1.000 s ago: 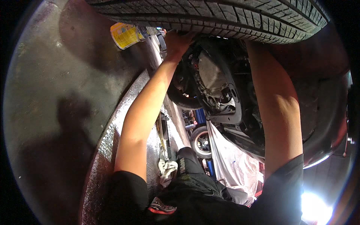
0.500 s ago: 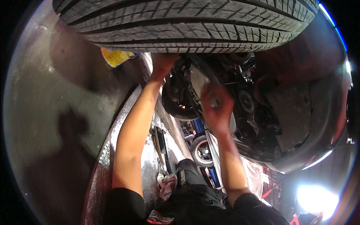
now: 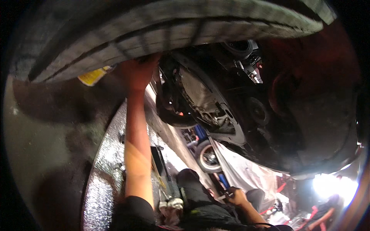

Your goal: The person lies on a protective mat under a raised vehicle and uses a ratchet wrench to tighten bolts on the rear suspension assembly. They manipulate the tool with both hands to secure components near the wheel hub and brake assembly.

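Note:
A large black tire [image 3: 185,27] spans the top of the view, blurred. My left arm reaches up to it, and my left hand [image 3: 137,73] is at its lower edge; the fingers are dark and partly hidden there, so their grip does not show. Beside it is the car's dark underside, with a greyish metal subframe [image 3: 231,134] and engine parts. My right hand [image 3: 239,197] is low near my thigh, its fingers closed round a small dark object [image 3: 232,189] whose kind I cannot make out.
A yellow container [image 3: 92,77] stands on the floor at left. Shiny silver sheeting [image 3: 104,177] borders my legs, with tools and a crumpled rag [image 3: 169,213] on it. A loose wheel [image 3: 208,157] lies beyond. Another person [image 3: 327,213] is at lower right, near a bright light.
My right hand has dropped from the car's underside to beside my thigh and now grips a small dark object. My left hand has shifted left along the tire edge; the whole view has turned.

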The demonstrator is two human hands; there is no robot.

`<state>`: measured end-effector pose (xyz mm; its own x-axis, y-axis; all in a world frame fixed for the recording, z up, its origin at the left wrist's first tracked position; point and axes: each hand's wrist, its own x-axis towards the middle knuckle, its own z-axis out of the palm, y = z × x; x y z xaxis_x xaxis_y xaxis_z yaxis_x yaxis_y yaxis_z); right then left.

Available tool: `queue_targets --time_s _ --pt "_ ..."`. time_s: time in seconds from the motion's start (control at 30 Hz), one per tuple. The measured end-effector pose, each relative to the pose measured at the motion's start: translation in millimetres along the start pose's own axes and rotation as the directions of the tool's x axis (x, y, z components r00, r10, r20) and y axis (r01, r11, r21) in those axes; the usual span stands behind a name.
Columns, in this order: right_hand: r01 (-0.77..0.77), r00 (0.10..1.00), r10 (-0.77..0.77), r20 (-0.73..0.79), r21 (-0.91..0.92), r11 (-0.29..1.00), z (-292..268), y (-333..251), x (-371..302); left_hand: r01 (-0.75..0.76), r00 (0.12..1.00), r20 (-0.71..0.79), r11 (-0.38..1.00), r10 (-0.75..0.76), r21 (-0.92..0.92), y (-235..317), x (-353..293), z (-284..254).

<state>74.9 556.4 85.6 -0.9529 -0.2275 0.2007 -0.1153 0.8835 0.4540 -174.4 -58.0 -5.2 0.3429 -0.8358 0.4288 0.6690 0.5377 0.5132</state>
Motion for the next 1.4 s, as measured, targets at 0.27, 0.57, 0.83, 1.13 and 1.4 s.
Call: queue_targets --time_s 0.27,0.57,0.83,1.13,1.4 --pt "0.127 0.941 -0.166 0.294 0.145 0.981 40 3 40 -0.001 0.955 0.297 1.0 0.006 -0.018 -16 8 0" --pt "0.173 0.849 -0.311 0.428 0.331 0.928 44 -65 65 0.013 0.872 0.466 0.957 -0.152 0.289 -10 0 -9" --pt "0.305 0.831 -0.397 0.389 0.278 0.911 21 -91 87 -0.094 0.993 0.072 0.994 0.09 0.056 -57 -30 35" --pt "0.419 0.787 -0.508 0.351 0.302 0.856 15 -134 88 -0.179 0.983 -0.024 0.977 0.183 0.117 -53 -20 24" --pt "0.295 0.795 -0.433 0.424 0.354 0.887 30 -120 86 -0.17 0.982 0.139 0.93 0.13 0.326 -48 -21 3"
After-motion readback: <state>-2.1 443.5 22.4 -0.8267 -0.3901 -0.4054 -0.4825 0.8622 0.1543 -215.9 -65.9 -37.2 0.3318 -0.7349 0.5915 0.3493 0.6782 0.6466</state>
